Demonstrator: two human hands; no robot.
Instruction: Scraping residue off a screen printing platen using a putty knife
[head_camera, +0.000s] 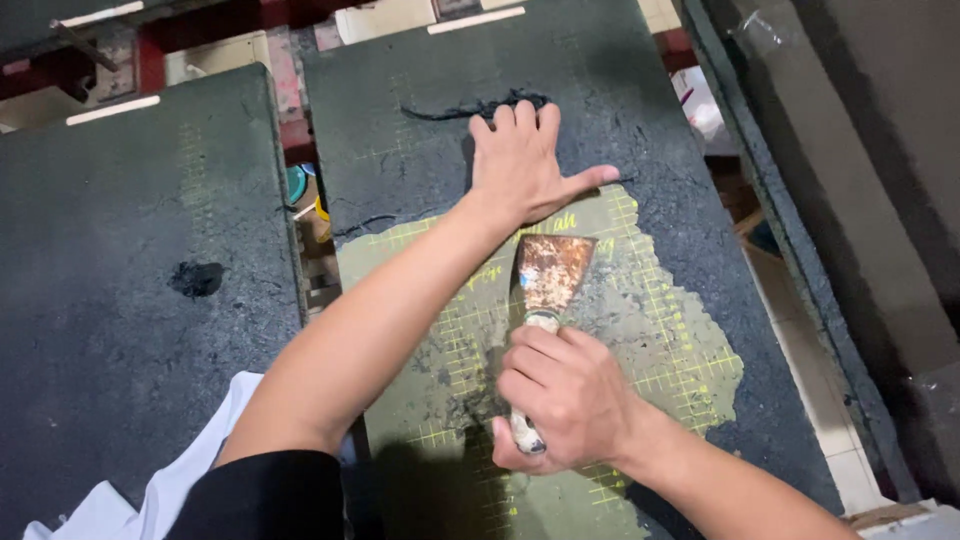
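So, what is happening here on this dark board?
A person scrapes a black coating off a board with a rusty scraper. The right hand grips its handle; the left hand lies flat on the black part. A greenish patch with yellow grid lines is already bare.

Scraper handle (527, 425) mostly hidden in right hand (565, 400); white cloth (150, 490) cut off at btm edge.

Scraper (551, 272) lies on the right board (640, 110), left board (120, 250) beside it.
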